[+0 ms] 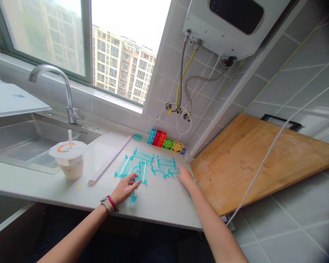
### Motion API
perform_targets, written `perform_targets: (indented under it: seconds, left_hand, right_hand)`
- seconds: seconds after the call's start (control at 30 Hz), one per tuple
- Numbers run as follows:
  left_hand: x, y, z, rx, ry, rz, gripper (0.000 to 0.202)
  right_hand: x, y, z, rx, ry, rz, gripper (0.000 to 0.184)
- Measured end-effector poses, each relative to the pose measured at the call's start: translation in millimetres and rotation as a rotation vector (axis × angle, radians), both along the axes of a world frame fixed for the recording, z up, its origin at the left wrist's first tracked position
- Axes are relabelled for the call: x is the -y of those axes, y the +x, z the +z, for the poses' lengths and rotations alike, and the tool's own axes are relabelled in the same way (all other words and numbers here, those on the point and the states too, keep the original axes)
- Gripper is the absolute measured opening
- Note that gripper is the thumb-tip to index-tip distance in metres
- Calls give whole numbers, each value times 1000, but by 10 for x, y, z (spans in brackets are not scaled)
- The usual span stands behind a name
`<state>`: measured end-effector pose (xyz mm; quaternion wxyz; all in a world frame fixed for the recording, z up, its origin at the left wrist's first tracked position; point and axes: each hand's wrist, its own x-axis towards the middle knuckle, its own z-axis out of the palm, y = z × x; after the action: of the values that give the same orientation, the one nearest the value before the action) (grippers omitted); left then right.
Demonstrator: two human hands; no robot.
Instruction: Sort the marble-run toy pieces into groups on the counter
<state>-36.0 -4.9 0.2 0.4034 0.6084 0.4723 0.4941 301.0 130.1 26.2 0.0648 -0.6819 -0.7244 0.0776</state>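
Several clear turquoise track pieces (142,164), straight and curved, lie spread on the white countertop (159,201). My left hand (125,188) pinches one small turquoise piece (133,196) at the near edge of the group, fingers curled round it. My right hand (185,176) rests flat on the counter at the right end of the pieces, its fingers touching a curved track piece (164,171). A red and dark band sits on my left wrist.
A row of coloured blocks (166,142) stands against the tiled wall. A long pale strip (109,160) lies diagonally left of the pieces. A lidded drink cup (68,157) stands by the sink (22,146) and tap. A wooden board (252,160) leans at right.
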Motion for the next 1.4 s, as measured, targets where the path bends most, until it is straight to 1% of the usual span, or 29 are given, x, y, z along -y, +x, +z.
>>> perform_targets:
  seconds: [0.13,0.23,0.33,0.4,0.47,0.53,0.63,0.7,0.8,0.87,0.97,1.03,1.13,1.3,1.4]
  left_hand:
    - [5,1,22,-7,12,-2,39]
    - [-7,-3,-1,-27,16,3,38]
    - [-20,-9,-29,-38,13,7,38]
    - [-24,-13,-29,-42,10,-8,38]
    - [-22,-18,-15,-44,16,-20,38]
    - [-19,-24,-2,-44,28,-13,39]
    - [-21,-36,-2,-67,42,26,41]
    - [-28,-46,-12,-105,58,44,40]
    - [-37,-51,-22,-145,88,40,40]
    - [-35,-42,-20,-129,50,9,41]
    - [-20,-12,-18,-45,-104,-66,43]
    - [-8,10,-20,-15,-157,-95,45]
    - [2,32,-26,-28,-143,-108,46]
    - [12,42,-10,-37,-138,-109,45]
    - [21,44,11,-45,-138,-110,43]
  right_hand:
    - [182,-117,146,-32,73,27,52]
    - [479,-345,264,-85,161,91,42]
    - [890,-705,349,-178,179,225,32]
    - [1177,-979,377,-422,88,374,29]
    - [1431,-1235,378,-592,-18,458,30]
    - [1624,-1440,345,-676,-78,482,34]
    - [1782,-1623,240,-698,-79,413,37]
    - [1813,-1667,155,-688,-36,358,32]
    - [1802,-1648,58,-695,38,340,15]
    - [1782,-1599,30,-719,63,343,11]
    - [1746,-1486,32,-746,111,336,13]
    - [1708,-1378,36,-747,168,325,16]
    - [1600,-1158,-12,-725,231,299,20]
    - [1258,-713,-240,-717,260,235,23]
    - [1042,-516,-341,-718,256,209,26]
